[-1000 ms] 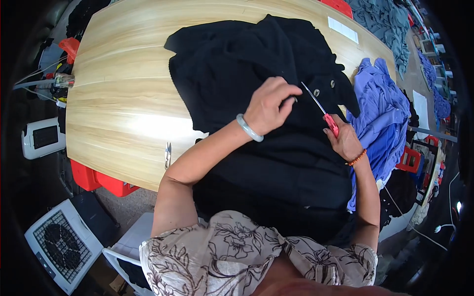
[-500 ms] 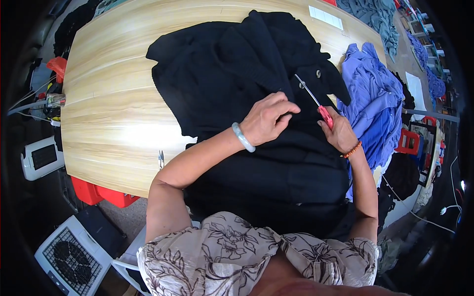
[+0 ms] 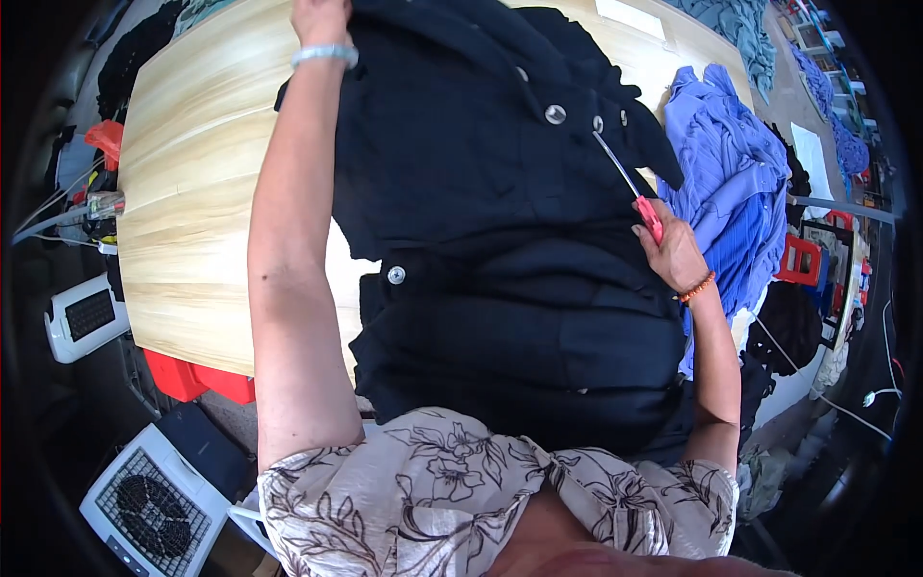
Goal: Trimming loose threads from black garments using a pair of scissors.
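Observation:
A black garment [image 3: 452, 163] with several shiny round buttons [image 3: 555, 114] spreads over the table and hangs down toward my body. Up at the far left, my left hand [image 3: 322, 21] grips an edge of this garment, lifted and drawn leftward; the picture's top edge cuts off part of the hand. My right hand [image 3: 673, 252] is closed round the red handle of a slim metal-shafted tool [image 3: 649, 217]. Its thin tip points away from me, close to one of the buttons. What kind of tool it is does not show clearly.
The pale wooden table [image 3: 183, 212] reaches out left of the garment. A heap of blue-purple clothing [image 3: 726, 183] lies along the right edge. Beside the table stand a red stool [image 3: 800, 260] on the right and a white fan-like appliance [image 3: 154, 505] at the lower left.
My left hand has swung far up and left, pulling the black cloth with it and baring more buttons. My right hand, with the tool, has shifted slightly right. Scissors at the table's near edge are now hidden.

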### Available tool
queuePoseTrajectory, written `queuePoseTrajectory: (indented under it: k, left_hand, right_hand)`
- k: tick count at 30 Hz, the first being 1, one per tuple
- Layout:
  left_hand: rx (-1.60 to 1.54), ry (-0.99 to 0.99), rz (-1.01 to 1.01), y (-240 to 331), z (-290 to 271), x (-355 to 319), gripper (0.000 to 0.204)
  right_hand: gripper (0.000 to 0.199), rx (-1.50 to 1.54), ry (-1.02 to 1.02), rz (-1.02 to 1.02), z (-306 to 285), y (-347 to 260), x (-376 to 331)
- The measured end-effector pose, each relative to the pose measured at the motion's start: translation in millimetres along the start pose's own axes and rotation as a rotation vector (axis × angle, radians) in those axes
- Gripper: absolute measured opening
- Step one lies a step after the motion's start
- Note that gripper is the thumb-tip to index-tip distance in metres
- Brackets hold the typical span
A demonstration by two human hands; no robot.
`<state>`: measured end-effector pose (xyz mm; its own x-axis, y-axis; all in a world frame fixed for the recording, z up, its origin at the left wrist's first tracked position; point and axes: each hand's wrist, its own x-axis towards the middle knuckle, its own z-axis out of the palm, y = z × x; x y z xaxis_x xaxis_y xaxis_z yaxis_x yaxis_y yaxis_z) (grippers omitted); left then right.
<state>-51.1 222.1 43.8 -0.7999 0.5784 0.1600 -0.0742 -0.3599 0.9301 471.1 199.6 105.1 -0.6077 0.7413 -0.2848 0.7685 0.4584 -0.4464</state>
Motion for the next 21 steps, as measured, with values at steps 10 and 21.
queuePoseTrajectory:
  k: [10,21]
  left_hand:
    - [0.729,-0.319,-0.395,-67,-49,-71,0.072]
    - [0.483,-0.347,-0.109,-33,14,-85,0.032]
  right_hand:
    - [0.034,-0.023,0.0,-0.076,11,0,4]
    - [0.032,0.023,-0.018,-0.087,6,-12,9]
